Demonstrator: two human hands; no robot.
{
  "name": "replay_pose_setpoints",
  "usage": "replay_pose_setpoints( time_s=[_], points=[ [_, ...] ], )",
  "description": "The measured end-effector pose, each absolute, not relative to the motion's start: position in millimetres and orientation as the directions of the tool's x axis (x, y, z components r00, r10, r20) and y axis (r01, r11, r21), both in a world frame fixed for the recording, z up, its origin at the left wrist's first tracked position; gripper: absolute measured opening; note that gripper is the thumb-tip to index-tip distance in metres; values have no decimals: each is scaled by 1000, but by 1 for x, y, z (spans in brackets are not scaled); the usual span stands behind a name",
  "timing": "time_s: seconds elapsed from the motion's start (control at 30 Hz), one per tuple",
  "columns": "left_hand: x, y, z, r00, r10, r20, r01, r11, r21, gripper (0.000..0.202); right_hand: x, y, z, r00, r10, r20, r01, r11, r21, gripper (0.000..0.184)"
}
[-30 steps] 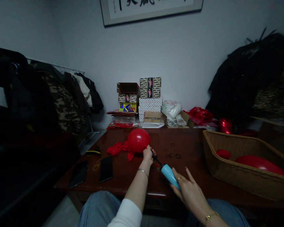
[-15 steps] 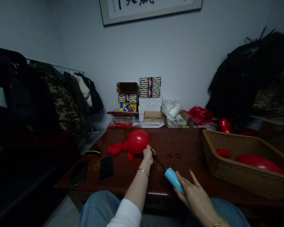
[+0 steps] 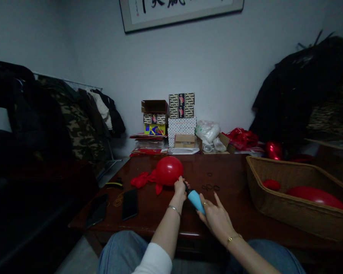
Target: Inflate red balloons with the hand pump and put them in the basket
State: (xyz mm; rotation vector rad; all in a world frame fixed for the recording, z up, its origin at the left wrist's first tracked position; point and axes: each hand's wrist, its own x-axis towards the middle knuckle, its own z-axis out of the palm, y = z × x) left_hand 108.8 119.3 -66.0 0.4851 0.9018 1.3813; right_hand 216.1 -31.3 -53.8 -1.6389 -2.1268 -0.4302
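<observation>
A partly inflated red balloon (image 3: pixel 169 169) rests above the table, its neck end pinched in my left hand (image 3: pixel 180 188) at the nozzle of a hand pump. The pump has a light blue barrel (image 3: pixel 196 202) and a black front end. My right hand (image 3: pixel 217 217) is closed around the barrel's rear, thumb below it and some fingers stretched out along the side. The pump's black rod is mostly inside the barrel. Limp red balloons (image 3: pixel 140 179) lie to the left of the inflated one. My left fingers hide the join between balloon and nozzle.
A wicker basket (image 3: pixel 300 222) with red balloons in it stands on the right. Dark rings (image 3: pixel 209 187) lie on the table (image 3: pixel 231 171). Two dark phones, one a phone (image 3: pixel 130 204), and a yellow cord (image 3: pixel 118 199) are at left. Stacked boxes (image 3: pixel 181 125) stand behind.
My right hand has pushed the blue barrel forward and up-left toward my left hand, so the black rod has slid in. My left hand keeps its hold on the balloon.
</observation>
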Motion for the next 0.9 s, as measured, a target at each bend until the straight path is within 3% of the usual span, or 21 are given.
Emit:
replay_pose_setpoints(
  time_s=[0.63, 0.9],
  points=[
    [100, 124, -60, -89, 963, -256, -630, 144, 763, 23, 260, -81, -76, -276, 810, 517, 937, 346, -42, 56],
    [101, 125, -63, -92, 960, -263, -634, 147, 759, 25, 258, -81, -73, -254, 812, 526, 942, 332, -56, 53]
  ],
)
